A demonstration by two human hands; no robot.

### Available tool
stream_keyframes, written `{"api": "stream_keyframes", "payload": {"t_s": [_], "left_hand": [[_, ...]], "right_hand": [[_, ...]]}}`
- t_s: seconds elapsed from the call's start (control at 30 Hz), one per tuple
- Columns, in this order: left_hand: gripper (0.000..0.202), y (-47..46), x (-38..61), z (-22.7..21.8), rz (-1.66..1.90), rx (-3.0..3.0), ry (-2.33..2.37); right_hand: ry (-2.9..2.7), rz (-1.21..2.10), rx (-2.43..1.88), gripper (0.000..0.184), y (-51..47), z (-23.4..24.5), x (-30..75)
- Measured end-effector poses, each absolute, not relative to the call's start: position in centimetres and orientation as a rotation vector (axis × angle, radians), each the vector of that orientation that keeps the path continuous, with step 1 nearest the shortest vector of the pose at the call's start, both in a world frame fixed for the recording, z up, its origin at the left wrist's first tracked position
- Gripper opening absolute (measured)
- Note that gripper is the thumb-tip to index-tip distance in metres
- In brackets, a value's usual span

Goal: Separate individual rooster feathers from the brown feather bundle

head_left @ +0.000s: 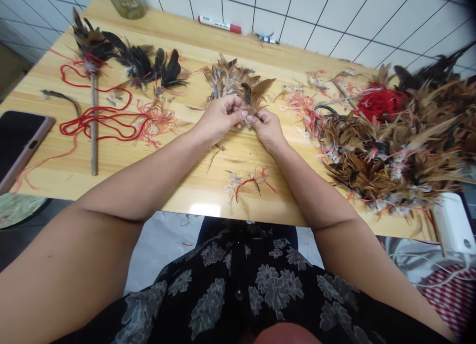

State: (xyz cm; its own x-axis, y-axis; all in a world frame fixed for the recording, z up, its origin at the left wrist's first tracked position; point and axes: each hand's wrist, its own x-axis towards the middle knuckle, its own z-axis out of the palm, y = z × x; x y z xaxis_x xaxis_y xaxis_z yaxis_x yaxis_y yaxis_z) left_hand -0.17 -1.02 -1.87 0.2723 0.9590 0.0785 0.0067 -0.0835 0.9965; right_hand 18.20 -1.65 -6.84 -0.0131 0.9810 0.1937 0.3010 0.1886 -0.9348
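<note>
Near the middle of the table, my left hand (225, 117) and my right hand (268, 130) meet with their fingertips almost touching. Both are closed in a pinch at the base of a brown feather bunch (230, 81), whose tips fan away from me. Exactly what lies between the fingertips is partly hidden. To the left rests a wooden stick (93, 131) with dark feathers (92, 41) tied at its top. Looped red cord (111, 128) spreads across it. Loose scraps of thread and feather (256, 181) lie on the near side of my hands.
Brown feather bunches (386, 136) and a red thread bundle (383, 102) crowd the right side. Dark feather bunches (141, 64) lie at the upper left. A phone (22, 141) sits at the left edge, a white device (454, 222) at the right. A red-capped marker (219, 24) lies by the tiled wall.
</note>
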Motion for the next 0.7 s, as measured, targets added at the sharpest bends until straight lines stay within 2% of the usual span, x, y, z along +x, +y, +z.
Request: {"api": "stream_keyframes", "payload": {"t_s": [0.23, 0.57, 0.7], "left_hand": [[0.043, -0.5, -0.6, -2.7, 0.985, 1.261, 0.916], [0.039, 0.3, -0.9, -3.4, 0.968, 1.304, 0.881], [0.037, 0.2, -0.8, -3.0, 0.951, 1.301, 0.895]], "right_hand": [[-1.671, 0.905, -1.304, 0.067, -1.9, -6.1, 18.5], [-1.743, 0.843, -1.334, 0.070, -2.4, -5.5, 18.2], [-1.777, 0.781, -1.360, 0.057, -2.1, -6.0, 18.3]]}}
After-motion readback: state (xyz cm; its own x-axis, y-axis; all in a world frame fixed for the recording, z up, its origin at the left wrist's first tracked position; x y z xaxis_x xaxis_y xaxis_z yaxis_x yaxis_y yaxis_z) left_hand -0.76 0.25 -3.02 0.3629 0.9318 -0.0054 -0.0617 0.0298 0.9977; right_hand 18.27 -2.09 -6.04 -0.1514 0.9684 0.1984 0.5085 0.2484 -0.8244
